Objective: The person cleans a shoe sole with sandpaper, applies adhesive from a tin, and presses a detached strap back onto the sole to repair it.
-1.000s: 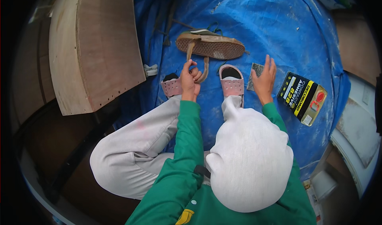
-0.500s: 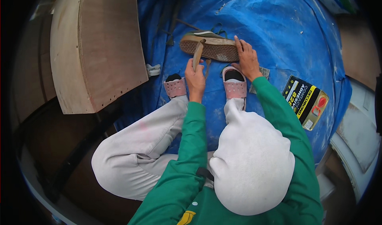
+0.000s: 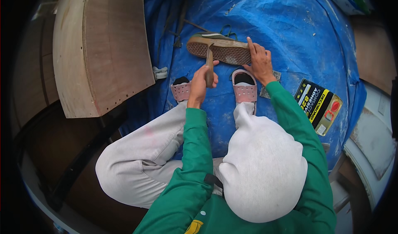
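Observation:
A sneaker (image 3: 219, 49) with a brown waffle-patterned sole and green laces lies on its side beyond my feet, its sole turned toward me. My right hand (image 3: 260, 61) grips its right end, fingers over the upper edge and thumb low. My left hand (image 3: 202, 83) is closed around a long tan strip (image 3: 209, 62) that looks like the shoe's sole edging. The strip's upper end bends over at the middle of the sole; whether it is joined there I cannot tell. Part of the strip is hidden by my left fingers.
Pink perforated slippers (image 3: 245, 92) are on my feet, on a blue tarp (image 3: 290, 39). A black-and-yellow adhesive tin (image 3: 318, 106) lies at the right. A curved plywood piece (image 3: 118, 47) stands at the left, beside a small white object (image 3: 160, 72). Sticks (image 3: 181, 25) lie beyond it.
My left hand has turned and shifted slightly left and nearer to me, tilting the strip more upright with its broad side showing. The sneaker has moved slightly; my right hand keeps its hold.

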Demonstrator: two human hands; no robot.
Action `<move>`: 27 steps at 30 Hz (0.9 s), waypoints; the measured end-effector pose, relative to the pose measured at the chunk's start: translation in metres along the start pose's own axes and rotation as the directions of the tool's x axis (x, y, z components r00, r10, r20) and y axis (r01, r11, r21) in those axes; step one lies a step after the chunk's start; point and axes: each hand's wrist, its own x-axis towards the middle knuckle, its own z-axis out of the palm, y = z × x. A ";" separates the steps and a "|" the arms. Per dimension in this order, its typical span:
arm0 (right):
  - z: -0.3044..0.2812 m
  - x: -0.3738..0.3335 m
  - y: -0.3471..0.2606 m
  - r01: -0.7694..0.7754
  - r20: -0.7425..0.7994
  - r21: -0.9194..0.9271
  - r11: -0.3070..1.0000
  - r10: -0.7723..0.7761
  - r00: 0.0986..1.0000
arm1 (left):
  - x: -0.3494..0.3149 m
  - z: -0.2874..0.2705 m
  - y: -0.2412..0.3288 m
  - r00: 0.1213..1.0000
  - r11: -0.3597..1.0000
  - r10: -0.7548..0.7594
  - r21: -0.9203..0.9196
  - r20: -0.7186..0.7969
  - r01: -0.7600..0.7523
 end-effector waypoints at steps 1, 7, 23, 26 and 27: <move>0.000 0.002 -0.002 -0.015 0.007 -0.009 1.000 0.015 1.000 | 0.001 -0.005 0.000 0.992 0.988 0.020 -0.154 0.123 -0.001; -0.003 -0.004 -0.011 -0.087 -0.138 -0.003 0.996 0.085 0.987 | 0.016 0.027 -0.022 0.975 0.965 -0.100 -0.219 0.198 0.143; 0.003 -0.041 -0.052 -0.581 0.500 0.811 -0.074 0.604 0.621 | 0.070 0.062 -0.070 0.805 0.747 0.550 0.562 -0.222 -0.356; 0.006 -0.050 -0.040 -0.540 0.393 0.841 0.034 0.647 0.654 | 0.048 0.062 -0.063 0.939 0.622 0.270 0.783 -0.215 0.001; 0.001 -0.045 -0.047 -0.521 0.362 0.850 0.075 0.635 0.683 | 0.044 0.054 -0.067 0.901 0.532 0.410 0.840 -0.145 -0.106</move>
